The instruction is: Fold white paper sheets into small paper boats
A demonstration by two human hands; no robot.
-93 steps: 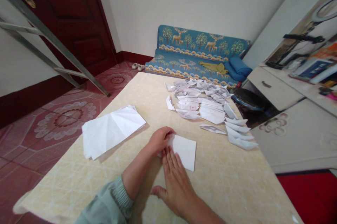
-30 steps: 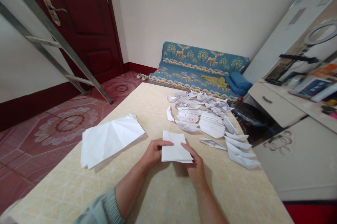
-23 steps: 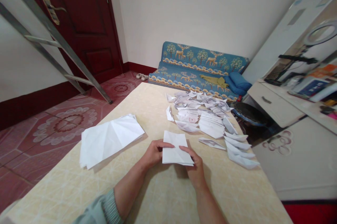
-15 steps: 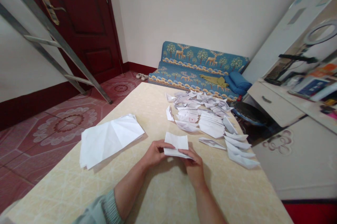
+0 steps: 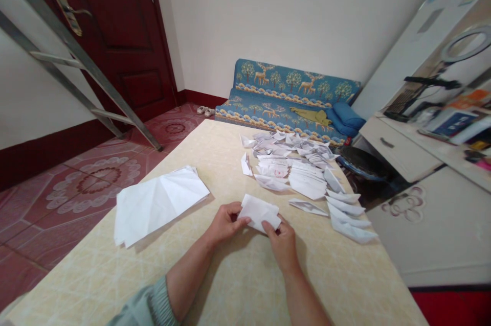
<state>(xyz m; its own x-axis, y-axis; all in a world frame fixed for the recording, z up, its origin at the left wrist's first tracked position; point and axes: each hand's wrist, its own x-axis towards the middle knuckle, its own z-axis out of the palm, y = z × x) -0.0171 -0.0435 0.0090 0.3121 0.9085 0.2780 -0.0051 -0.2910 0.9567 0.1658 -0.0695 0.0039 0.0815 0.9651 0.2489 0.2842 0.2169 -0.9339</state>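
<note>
Between both hands I hold a small folded sheet of white paper [image 5: 259,210] above the table. My left hand [image 5: 228,224] pinches its left side, thumb on top and fingers beneath. On the lower right edge, the thumb of my right hand [image 5: 282,239] presses from above, with the fingers bent behind the sheet. A folded paper boat [image 5: 308,207] lies just right of the hands. Beyond it are several more paper boats [image 5: 272,182], some tucked in rows. To the left rests a stack of white paper sheets [image 5: 159,206], creased on top.
The pale patterned table [image 5: 245,285] carries all the paper. A blue sofa [image 5: 284,96] with deer and trees stands behind it. At right are a white cabinet [image 5: 429,224] and a dark round pan [image 5: 362,162]. A metal ladder [image 5: 95,73] leans before the red door [image 5: 126,35].
The folded paper has turned and tilted, showing a flat face toward me. My thumbs have shifted on it, the right one onto the near edge. The rest stays put.
</note>
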